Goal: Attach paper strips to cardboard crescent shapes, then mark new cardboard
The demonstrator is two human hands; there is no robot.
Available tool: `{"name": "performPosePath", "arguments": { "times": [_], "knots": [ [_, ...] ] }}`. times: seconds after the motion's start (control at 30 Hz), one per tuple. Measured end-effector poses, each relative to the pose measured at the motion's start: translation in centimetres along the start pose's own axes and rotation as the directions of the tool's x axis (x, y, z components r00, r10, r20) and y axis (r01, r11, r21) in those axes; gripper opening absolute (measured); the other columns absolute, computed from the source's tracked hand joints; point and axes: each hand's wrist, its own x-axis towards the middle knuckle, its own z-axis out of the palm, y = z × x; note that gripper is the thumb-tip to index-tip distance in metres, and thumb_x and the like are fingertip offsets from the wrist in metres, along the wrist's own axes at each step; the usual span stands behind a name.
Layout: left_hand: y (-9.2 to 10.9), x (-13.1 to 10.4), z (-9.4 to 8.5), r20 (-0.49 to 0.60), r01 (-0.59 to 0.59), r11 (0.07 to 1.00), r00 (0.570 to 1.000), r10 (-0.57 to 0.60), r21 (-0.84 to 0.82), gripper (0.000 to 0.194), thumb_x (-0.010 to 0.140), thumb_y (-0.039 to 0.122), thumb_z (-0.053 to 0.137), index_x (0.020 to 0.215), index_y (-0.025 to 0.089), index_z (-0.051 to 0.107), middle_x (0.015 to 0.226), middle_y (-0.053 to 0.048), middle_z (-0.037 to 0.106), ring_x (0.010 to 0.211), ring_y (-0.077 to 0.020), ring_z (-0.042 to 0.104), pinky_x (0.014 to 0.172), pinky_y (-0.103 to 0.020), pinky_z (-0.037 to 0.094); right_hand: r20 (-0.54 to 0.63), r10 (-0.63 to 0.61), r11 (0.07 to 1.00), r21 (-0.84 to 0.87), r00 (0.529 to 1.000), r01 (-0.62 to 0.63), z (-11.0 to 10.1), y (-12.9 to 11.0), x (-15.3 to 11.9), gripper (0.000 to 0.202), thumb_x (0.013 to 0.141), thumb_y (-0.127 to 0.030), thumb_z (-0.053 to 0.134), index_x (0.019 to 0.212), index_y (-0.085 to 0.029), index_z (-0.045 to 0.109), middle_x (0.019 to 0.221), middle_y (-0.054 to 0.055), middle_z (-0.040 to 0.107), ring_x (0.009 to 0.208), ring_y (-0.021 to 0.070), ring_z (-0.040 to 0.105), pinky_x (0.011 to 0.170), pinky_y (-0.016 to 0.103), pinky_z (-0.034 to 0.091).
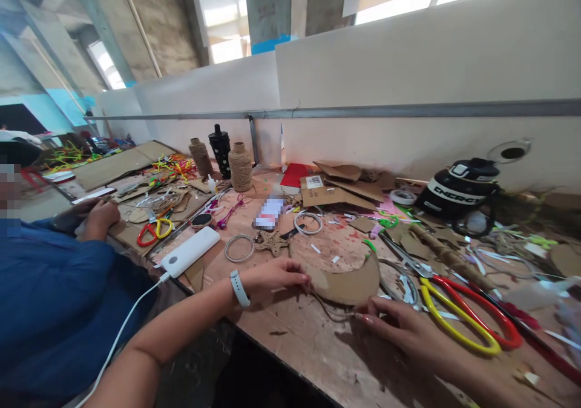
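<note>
In the head view, the person's left hand (284, 275), with a pale watch band (239, 288) at the wrist, pinches one end of a thin brown twisted cord (329, 312) at the left tip of a flat brown cardboard crescent (347, 281), while the right hand (393, 320) grips the cord's other visible stretch narrowly between thumb and finger, just below the crescent's lower edge; whether the right fingers also touch the card cannot be told. The crescent lies near the table's front edge, between the two hands, its face bare of cord. The step in hand looks like setting the cord against the card at that tip, and the next move seems to call for a steady left pinch and some tension from the right, since the strand sags between them. As for writing, a black rounded bottle (460, 193) bears a white band with dark capitals that read "ENERGY", partly turned away; a white paper label (314, 181) on a brown cardboard box piece (338, 196) is too small to read, and the lit screen of a phone (269, 212) is blurred out
</note>
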Motion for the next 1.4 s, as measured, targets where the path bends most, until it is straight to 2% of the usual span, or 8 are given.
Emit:
{"name": "performPosePath", "arguments": {
  "times": [0.07,0.17,0.3,0.47,0.7,0.87,1.17,1.4],
  "knots": [
    [-0.1,-0.1,-0.5,-0.083,-0.015,0.996,0.997,0.008,-0.086,0.039,0.065,0.044,0.080,0.079,0.012,0.062,0.075,-0.001,0.064,0.064,-0.0072,0.056,0.062,-0.020,0.041,0.004,0.002,0.998,0.058,1.000,-0.002,0.1,-0.5,-0.1,0.048,0.082,-0.065,0.051,0.086,-0.020,0.066,0.092,0.005,0.067,0.086,0.0214,0.059,0.077,0.027,0.046],
    [0.0,-0.2,-0.9,-0.138,-0.079,0.975,0.989,0.051,-0.207,0.041,0.066,0.044,0.079,0.081,0.013,0.058,0.079,-0.004,0.067,0.065,-0.0098,0.061,0.060,-0.021,0.044,-0.034,0.094,0.986,0.142,0.995,-0.089,-0.3,-1.4,-0.4,0.056,0.075,-0.073,0.052,0.082,-0.019,0.065,0.077,0.003,0.063,0.067,0.0163,0.055,0.059,0.025,0.045],
    [0.2,-0.3,-1.1,-0.155,-0.092,0.980,0.986,0.064,-0.178,0.042,0.065,0.045,0.079,0.079,0.014,0.055,0.063,-0.001,0.063,0.054,-0.0087,0.058,0.050,-0.017,0.042,-0.155,0.245,0.935,0.300,0.957,-0.191,-1.0,-2.1,-0.8,0.065,0.069,-0.082,0.049,0.077,-0.019,0.062,0.057,-0.003,0.047,0.044,0.0081,0.034,0.040,0.021,0.029],
    [-0.3,-0.4,-0.2,-0.143,-0.012,0.990,0.990,-0.008,-0.142,0.043,0.067,0.048,0.076,0.084,0.016,0.052,0.058,0.002,0.060,0.046,-0.0078,0.053,0.040,-0.016,0.036,-0.185,0.298,0.881,0.430,0.936,-0.195,-0.5,-1.1,-0.2,0.060,0.064,-0.080,0.057,0.068,-0.020,0.052,0.053,-0.006,0.044,0.042,0.0065,0.033,0.038,0.021,0.026],
    [-0.4,-0.1,1.5,-0.078,0.011,0.992,0.997,-0.001,0.125,0.042,0.074,0.054,0.067,0.077,0.014,0.054,0.053,0.004,0.054,0.045,-0.0052,0.048,0.043,-0.017,0.034,-0.087,0.230,0.918,0.350,0.969,-0.186,0.9,0.5,0.6,0.055,0.065,-0.072,0.065,0.074,-0.019,0.053,0.054,-0.006,0.049,0.042,0.0062,0.039,0.039,0.020,0.027],
    [-0.5,0.2,1.7,-0.092,0.005,0.972,0.996,0.018,0.234,0.037,0.079,0.051,0.061,0.079,0.015,0.053,0.050,0.006,0.051,0.041,-0.0050,0.044,0.042,-0.018,0.033,-0.112,0.222,0.929,0.326,0.969,-0.175,0.8,0.5,0.4,0.052,0.068,-0.070,0.064,0.077,-0.019,0.054,0.059,-0.004,0.054,0.043,0.0069,0.042,0.040,0.020,0.032],
    [-0.5,0.0,1.8,-0.069,0.047,0.972,0.997,-0.032,0.230,0.044,0.076,0.058,0.061,0.080,0.016,0.050,0.056,0.005,0.052,0.042,-0.0061,0.047,0.042,-0.019,0.037,-0.212,0.370,0.904,0.305,0.904,-0.299,-1.1,1.1,0.7,0.051,0.063,-0.066,0.065,0.077,-0.018,0.057,0.054,-0.004,0.052,0.038,0.0063,0.039,0.034,0.019,0.025],
    [-1.0,0.4,2.0,-0.066,0.050,0.978,0.997,-0.038,0.201,0.049,0.072,0.062,0.062,0.081,0.016,0.050,0.054,0.006,0.051,0.042,-0.0071,0.047,0.042,-0.020,0.038,-0.225,0.422,0.839,0.465,0.878,-0.284,-0.3,1.1,0.9,0.046,0.065,-0.060,0.069,0.080,-0.018,0.057,0.048,-0.009,0.047,0.034,0.0042,0.034,0.034,0.018,0.021]
  ]
}}
